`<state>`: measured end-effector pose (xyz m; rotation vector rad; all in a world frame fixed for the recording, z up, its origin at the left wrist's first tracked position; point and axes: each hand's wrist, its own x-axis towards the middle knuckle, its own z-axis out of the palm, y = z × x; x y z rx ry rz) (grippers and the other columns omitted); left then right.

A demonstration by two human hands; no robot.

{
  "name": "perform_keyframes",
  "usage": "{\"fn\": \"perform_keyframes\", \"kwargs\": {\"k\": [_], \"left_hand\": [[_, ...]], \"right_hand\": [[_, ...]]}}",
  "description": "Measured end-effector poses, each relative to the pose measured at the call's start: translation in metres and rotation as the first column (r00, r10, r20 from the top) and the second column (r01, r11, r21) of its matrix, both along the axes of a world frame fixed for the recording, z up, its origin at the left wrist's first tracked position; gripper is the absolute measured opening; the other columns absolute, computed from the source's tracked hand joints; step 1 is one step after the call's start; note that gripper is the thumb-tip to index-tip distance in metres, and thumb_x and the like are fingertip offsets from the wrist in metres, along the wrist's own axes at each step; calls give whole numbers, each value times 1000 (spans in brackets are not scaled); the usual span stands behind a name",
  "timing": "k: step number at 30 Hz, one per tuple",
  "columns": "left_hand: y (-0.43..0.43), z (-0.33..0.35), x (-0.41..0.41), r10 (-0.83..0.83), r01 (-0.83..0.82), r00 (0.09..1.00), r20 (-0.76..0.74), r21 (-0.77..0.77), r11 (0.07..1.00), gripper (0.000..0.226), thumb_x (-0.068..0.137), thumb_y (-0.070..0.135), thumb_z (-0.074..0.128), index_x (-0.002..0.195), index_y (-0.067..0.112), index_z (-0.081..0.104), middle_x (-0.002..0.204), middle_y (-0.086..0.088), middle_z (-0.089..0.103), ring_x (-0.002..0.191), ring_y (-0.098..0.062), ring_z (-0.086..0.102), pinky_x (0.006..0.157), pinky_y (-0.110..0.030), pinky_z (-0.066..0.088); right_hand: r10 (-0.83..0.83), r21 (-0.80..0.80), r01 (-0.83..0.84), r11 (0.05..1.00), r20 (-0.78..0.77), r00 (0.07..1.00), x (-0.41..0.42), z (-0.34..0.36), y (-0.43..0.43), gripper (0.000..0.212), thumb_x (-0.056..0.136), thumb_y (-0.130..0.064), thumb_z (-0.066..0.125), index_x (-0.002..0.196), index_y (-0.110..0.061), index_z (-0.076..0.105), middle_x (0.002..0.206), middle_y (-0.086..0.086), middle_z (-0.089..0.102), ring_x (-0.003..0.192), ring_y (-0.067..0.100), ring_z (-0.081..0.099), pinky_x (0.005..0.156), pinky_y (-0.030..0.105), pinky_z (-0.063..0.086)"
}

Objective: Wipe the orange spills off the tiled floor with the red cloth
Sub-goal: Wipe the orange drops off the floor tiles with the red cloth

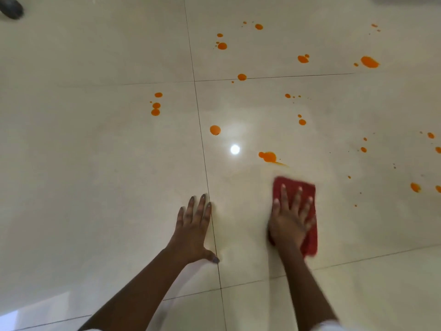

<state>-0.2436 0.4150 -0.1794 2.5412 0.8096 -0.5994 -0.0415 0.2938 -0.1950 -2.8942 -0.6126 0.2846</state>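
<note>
We've got our right hand (290,220) spread flat on the red cloth (307,211), just below the nearest orange spill (268,156); left hand (193,225) is open, braced on the tiled floor (95,139). Cloth looks soft and light, probably bunches easily, so press with the whole palm.

— Red cloth (296,211)?
— Folded to an oblong, flat on the glossy cream tiled floor (95,139), blurred at the edges.
— Orange spills (268,156)?
— Round drops and blotches, scattered beyond and right of the cloth; nearest one smeared, just beyond its far edge.
</note>
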Motion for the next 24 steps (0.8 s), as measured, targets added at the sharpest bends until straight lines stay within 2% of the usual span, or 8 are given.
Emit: {"fn": "perform_keyframes", "kwargs": {"k": [3, 6, 7, 10, 13, 18, 22, 24], "left_hand": [[-1, 0, 4, 2, -2, 999, -32, 16, 1000, 143, 57, 74, 68, 135, 15, -36, 139, -3, -50, 126, -32, -46, 105, -48, -22], [0, 3, 5, -7, 8, 999, -53, 29, 1000, 142, 57, 76, 66, 142, 14, -29, 142, -4, -46, 128, -32, -44, 108, -49, -19], [1, 4, 4, -12, 14, 998, -61, 31, 999, 142, 57, 77, 65, 143, 14, -28, 143, -4, -45, 129, -32, -43, 110, -50, -17], [0, 11, 5, -31, 34, 996, -83, 38, 999, 140, 59, 77, 64, 143, 12, -28, 147, -6, -42, 131, -32, -40, 113, -51, -13], [-2, 17, 8, -37, 44, 992, -118, 54, 998, 139, 62, 75, 65, 143, 8, -26, 149, -10, -38, 137, -36, -33, 115, -48, -10], [2, 34, 14, -49, 61, 989, -138, 80, 995, 128, 70, 70, 61, 146, 7, -20, 153, -12, -31, 142, -30, -26, 116, -44, -9], [16, 51, 20, -71, 88, 988, -138, 120, 989, 119, 76, 71, 54, 147, 6, -15, 156, -12, -25, 144, -28, -22, 117, -45, -8], [26, 57, 27, -69, 81, 991, -115, 98, 992, 116, 78, 70, 53, 147, 6, -14, 157, -12, -23, 145, -27, -20, 117, -44, -7]], "right_hand": [[162, 44, -161, 986, -5, 987, -81, -1, -14, 52, 92, -41, 34, 144, -34, 31, 153, 10, 27, 139, 40, 24, 103, 66, 25], [551, 8, -552, 834, 52, 833, -69, -3, 32, 51, 95, -46, 26, 146, -40, 19, 157, 4, 15, 144, 34, 10, 111, 59, 11], [581, -38, -580, 814, 27, 813, -43, -2, 46, 51, 97, -46, 24, 146, -42, 14, 158, 2, 9, 145, 32, 3, 112, 58, 6], [248, -55, -248, 967, -14, 969, 24, 1, 34, 51, 98, -45, 23, 146, -43, 5, 160, 0, 0, 145, 30, -5, 114, 56, 4], [-22, 2, 22, 1000, -10, 1000, -16, 1, -2, 55, 97, -43, 32, 145, -42, 5, 159, 4, 2, 145, 33, -3, 112, 60, 6], [468, -49, -473, 880, -90, 879, -73, -1, 16, 54, 97, -51, 18, 141, -45, -13, 156, 1, -18, 140, 30, -24, 111, 55, -10], [327, -68, -336, 939, -112, 938, -13, 18, 27, 54, 97, -53, 21, 146, -45, 1, 159, 8, -9, 144, 33, -9, 114, 54, 2], [282, -60, -292, 954, -143, 949, -15, 20, 23, 56, 97, -53, 21, 146, -42, -4, 158, 8, -13, 143, 34, -13, 114, 52, -2]]}}
